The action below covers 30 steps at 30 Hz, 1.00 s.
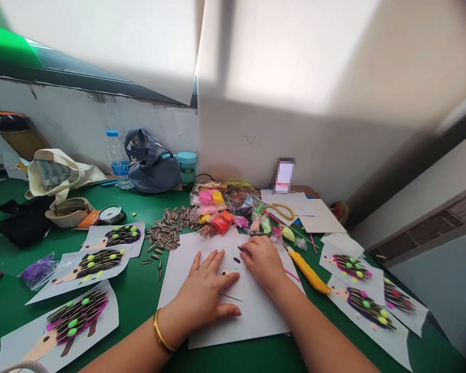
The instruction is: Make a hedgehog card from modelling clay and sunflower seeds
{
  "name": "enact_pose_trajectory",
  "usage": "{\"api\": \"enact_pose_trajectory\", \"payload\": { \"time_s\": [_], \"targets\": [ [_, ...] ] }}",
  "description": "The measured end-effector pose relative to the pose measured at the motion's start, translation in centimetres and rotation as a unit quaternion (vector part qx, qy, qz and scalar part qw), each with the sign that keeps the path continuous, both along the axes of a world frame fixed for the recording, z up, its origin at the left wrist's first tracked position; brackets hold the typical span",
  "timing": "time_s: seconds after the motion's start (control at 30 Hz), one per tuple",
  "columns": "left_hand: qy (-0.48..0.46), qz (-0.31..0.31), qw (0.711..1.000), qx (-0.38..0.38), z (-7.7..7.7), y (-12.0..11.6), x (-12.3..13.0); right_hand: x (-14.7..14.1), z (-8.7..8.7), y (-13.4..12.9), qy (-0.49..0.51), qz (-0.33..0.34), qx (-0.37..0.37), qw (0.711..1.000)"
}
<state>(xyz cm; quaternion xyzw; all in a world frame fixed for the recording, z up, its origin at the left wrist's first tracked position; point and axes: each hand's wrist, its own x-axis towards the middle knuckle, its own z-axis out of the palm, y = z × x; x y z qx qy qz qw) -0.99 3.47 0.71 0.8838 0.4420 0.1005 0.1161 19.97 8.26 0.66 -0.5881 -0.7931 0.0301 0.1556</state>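
Note:
My left hand (209, 284), with a gold bracelet at its wrist, lies spread on a small white sheet (233, 296) with faint drawn lines, which rests on larger white paper (209, 339). To its right, my right hand (258, 256) has its fingers pinched at the sheet's upper right part, around a small dark piece (239, 248). A dark oval piece (236, 260) lies on the sheet just below those fingertips. A small brown dot shows near my left fingers, which partly cover the drawing.
Sunflower seeds (165, 233) are heaped behind the paper, beside bagged coloured clay (219, 223). Yellow-handled scissors (281, 210) and a yellow cutter (308, 272) lie right. Hedgehog pictures (77, 316) flank both sides. A bottle (118, 160), bag (153, 168) and phone (284, 176) stand behind.

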Motion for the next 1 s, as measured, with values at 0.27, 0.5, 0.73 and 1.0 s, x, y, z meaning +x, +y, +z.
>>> {"api": "enact_pose_trajectory", "payload": {
  "time_s": [0.27, 0.5, 0.73, 1.0],
  "targets": [
    [-0.006, 0.003, 1.0, 0.022, -0.2, 0.2, -0.1, -0.3, 0.1, 0.1, 0.045, -0.013, 0.025, 0.999],
    [-0.05, 0.029, 0.996, 0.065, -1.2, 1.2, -0.8, -0.9, 0.9, -2.6, 0.104, 0.045, -0.024, 0.993],
    [-0.049, 0.02, 0.996, 0.069, -1.0, 1.2, -0.8, -1.4, 0.5, -2.8, 0.063, 0.027, -0.031, 0.997],
    [-0.018, 0.008, 0.999, 0.05, -0.6, 0.7, -0.5, -1.4, -0.3, -2.6, 0.045, 0.036, -0.016, 0.998]
  ]
}}
